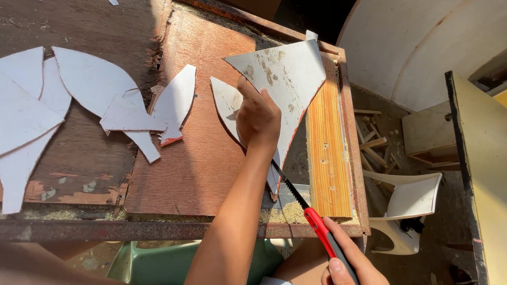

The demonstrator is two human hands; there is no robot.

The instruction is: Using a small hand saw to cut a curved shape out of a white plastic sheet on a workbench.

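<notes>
My left hand (257,117) presses down on a white triangular board piece (288,76) that lies on the workbench, fingers spread over its lower left edge. My right hand (348,264) grips the red and black handle of a small hand saw (296,196) at the bottom right. The thin toothed blade runs up and left under my left wrist, meeting the narrow lower tip of the triangular piece. A smaller curved white offcut (224,100) lies just left of my left hand.
Several curved white offcuts (95,89) lie on the brown plywood bench top (195,158). An orange-grained wood plank (327,153) lies beside the triangle. Sawdust lines the rusty front rail (105,230). A white plastic chair (409,203) and wood scraps sit below right.
</notes>
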